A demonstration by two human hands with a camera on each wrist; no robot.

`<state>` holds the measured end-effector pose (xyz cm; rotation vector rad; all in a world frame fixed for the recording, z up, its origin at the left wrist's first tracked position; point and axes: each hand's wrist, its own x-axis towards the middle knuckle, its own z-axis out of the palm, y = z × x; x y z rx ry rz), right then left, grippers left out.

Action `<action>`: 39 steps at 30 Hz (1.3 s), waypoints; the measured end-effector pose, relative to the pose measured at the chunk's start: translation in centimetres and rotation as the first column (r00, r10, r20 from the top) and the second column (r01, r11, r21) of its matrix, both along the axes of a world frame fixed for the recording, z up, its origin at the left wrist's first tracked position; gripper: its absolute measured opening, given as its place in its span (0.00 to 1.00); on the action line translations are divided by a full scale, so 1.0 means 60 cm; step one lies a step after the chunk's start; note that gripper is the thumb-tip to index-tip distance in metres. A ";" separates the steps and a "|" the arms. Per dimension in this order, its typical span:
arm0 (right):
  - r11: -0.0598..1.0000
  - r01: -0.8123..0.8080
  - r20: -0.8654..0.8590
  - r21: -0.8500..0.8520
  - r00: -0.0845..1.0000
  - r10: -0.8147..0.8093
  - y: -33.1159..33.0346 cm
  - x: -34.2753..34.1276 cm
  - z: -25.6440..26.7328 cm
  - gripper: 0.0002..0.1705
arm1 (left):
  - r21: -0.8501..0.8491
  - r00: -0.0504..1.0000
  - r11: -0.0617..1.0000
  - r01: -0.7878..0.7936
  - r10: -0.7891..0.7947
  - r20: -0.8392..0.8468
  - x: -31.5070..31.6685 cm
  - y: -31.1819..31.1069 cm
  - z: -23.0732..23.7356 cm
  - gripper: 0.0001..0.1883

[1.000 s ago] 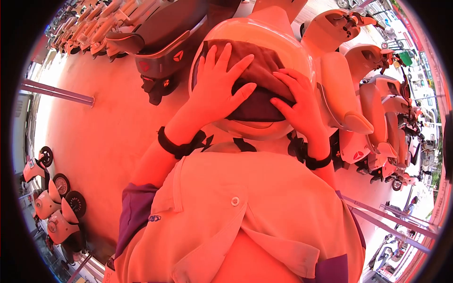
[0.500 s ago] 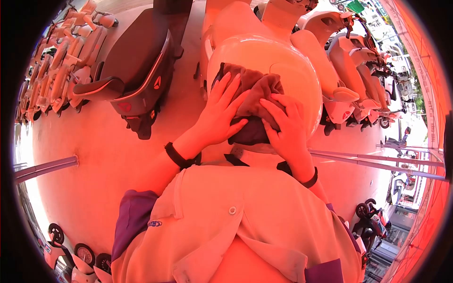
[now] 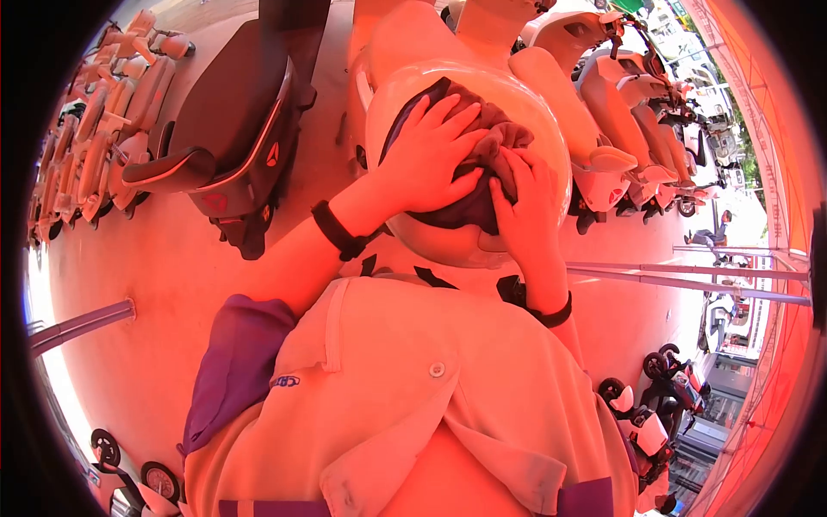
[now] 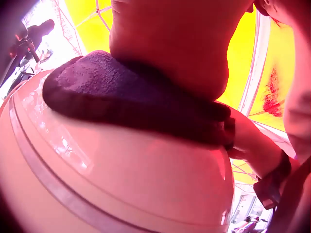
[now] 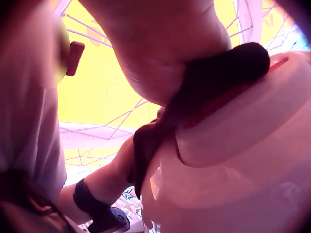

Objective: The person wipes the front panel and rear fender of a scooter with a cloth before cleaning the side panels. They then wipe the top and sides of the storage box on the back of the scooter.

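A dark cloth (image 3: 514, 135) lies bunched over the top of a rounded, glossy scooter tail box (image 3: 551, 121). My left hand (image 3: 431, 155) rests flat on the cloth's left part, its fingers spread and fairly straight. On the other side, my right hand (image 3: 536, 202) grips a gathered fold between thumb and fingers. The left wrist view has the thick edge of the cloth (image 4: 97, 77) lying along the curved box (image 4: 121, 165). In the right wrist view, the cloth (image 5: 228, 65) runs beneath the hand over the box edge (image 5: 233, 170); the fingertips are hidden there.
A dark scooter (image 3: 228, 112) stands to the left, with several more parked behind it. Pale scooters (image 3: 603, 181) line the right side. Metal poles (image 3: 689, 280) cross low at the right, and another pole (image 3: 86, 326) lies at the left. Red light tints everything.
Both hands have shifted over the box, and the cloth, flatter a second ago, is now bunched near the right hand. The head view has also swung, moving the surrounding scooters in frame.
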<state>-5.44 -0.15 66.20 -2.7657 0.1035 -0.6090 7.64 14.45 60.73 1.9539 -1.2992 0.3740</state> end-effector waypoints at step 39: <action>0.911 0.325 -0.065 -0.253 0.934 -0.351 0.189 0.251 -0.019 0.34 | -0.434 0.645 0.879 0.197 -0.449 -0.618 0.310 -0.010 -0.143 0.27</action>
